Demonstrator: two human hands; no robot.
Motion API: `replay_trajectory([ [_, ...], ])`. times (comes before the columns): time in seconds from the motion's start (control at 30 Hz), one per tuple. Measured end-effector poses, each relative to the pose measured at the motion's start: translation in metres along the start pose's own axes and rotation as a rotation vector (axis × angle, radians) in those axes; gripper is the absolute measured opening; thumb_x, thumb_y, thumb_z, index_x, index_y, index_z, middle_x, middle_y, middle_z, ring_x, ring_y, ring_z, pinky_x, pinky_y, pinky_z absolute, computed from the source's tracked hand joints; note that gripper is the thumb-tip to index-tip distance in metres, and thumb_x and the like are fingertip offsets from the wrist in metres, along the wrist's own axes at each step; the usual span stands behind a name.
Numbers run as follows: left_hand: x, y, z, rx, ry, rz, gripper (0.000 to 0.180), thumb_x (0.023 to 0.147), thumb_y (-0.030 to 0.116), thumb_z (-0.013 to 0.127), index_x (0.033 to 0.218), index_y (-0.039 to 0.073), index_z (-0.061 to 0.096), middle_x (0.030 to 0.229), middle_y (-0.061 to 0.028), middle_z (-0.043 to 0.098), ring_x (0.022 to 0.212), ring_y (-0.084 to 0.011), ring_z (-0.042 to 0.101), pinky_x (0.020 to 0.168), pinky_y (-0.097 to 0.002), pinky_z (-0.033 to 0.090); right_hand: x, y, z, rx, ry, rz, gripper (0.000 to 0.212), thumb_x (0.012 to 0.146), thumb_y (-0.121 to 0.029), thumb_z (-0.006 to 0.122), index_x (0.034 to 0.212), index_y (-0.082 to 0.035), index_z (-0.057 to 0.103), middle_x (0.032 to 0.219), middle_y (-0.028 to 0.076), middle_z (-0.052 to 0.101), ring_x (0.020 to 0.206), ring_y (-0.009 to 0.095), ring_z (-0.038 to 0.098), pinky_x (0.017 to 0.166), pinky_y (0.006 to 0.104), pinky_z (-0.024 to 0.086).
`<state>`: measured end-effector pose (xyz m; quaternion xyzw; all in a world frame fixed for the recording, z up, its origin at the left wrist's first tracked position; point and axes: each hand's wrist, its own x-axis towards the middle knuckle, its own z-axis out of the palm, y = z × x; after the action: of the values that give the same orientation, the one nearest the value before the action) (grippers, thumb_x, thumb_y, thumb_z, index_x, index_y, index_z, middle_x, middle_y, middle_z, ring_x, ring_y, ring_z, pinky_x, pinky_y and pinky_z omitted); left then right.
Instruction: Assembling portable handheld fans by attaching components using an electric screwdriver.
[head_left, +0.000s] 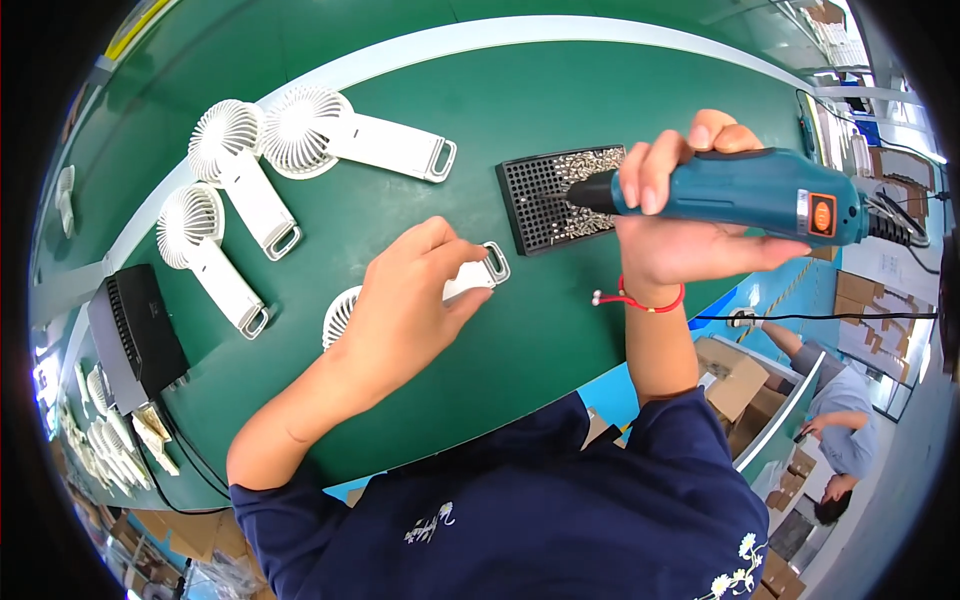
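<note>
In my right hand is a teal electric screwdriver, lying sideways with its dark nose pointing left. That nose is over a black screw tray with a grid of holes and many small silver screws; whether the bit touches a screw is hidden. My left hand grips a white handheld fan on the green table, fingers round its handle. The loop end of that handle sticks out on the right, and part of its round grille shows behind my wrist.
Three more white handheld fans lie at the upper left of the green table. A black box with cables stands at the left edge, with several white parts beyond it. At the right, a person is near cardboard boxes.
</note>
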<state>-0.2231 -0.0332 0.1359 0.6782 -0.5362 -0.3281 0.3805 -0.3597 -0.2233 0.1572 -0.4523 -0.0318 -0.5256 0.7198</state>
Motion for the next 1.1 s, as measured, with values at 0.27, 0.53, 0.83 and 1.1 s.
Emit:
replay_trajectory([
  [0.27,0.001,0.000,-0.001,0.011,-0.004,0.003,0.031,0.070,0.001,0.078,0.099,0.001,0.065,0.083,-0.0091,0.052,0.077,-0.0258,0.057,0.067,-0.0368,0.048,-0.010,-0.016,-0.015,-0.026,-0.110,0.046,0.091,0.081,-0.083,0.039,0.112,0.001,0.051,0.106,0.012,0.050,0.049,0.020,0.047,0.043,0.0336,0.038],
  [0.53,0.001,-0.001,-0.001,0.006,0.013,0.023,0.031,0.070,0.001,0.078,0.098,0.002,0.065,0.083,-0.0088,0.052,0.076,-0.0256,0.057,0.066,-0.0364,0.048,-0.013,-0.019,-0.011,-0.050,-0.016,0.014,0.099,0.074,-0.090,0.040,0.108,0.002,0.050,0.102,0.013,0.048,0.046,0.020,0.050,0.038,0.0346,0.039],
  [0.83,-0.002,0.009,-0.005,0.019,0.118,0.162,0.036,0.068,0.006,0.081,0.101,0.004,0.067,0.085,-0.0064,0.053,0.076,-0.0243,0.055,0.067,-0.0367,0.046,-0.003,-0.054,0.037,0.096,-0.126,0.106,0.063,0.089,-0.063,0.052,0.112,-0.004,0.048,0.109,0.008,0.047,0.055,0.017,0.050,0.051,0.0313,0.042],
  [1.1,-0.006,0.003,0.001,-0.052,0.075,0.376,0.021,0.070,0.006,0.080,0.087,0.005,0.069,0.077,-0.0033,0.055,0.072,-0.0221,0.055,0.065,-0.0351,0.043,-0.012,-0.041,0.051,0.224,-0.228,0.276,0.057,0.091,-0.058,0.052,0.108,-0.005,0.046,0.108,0.007,0.046,0.053,0.018,0.050,0.047,0.0324,0.041],
])
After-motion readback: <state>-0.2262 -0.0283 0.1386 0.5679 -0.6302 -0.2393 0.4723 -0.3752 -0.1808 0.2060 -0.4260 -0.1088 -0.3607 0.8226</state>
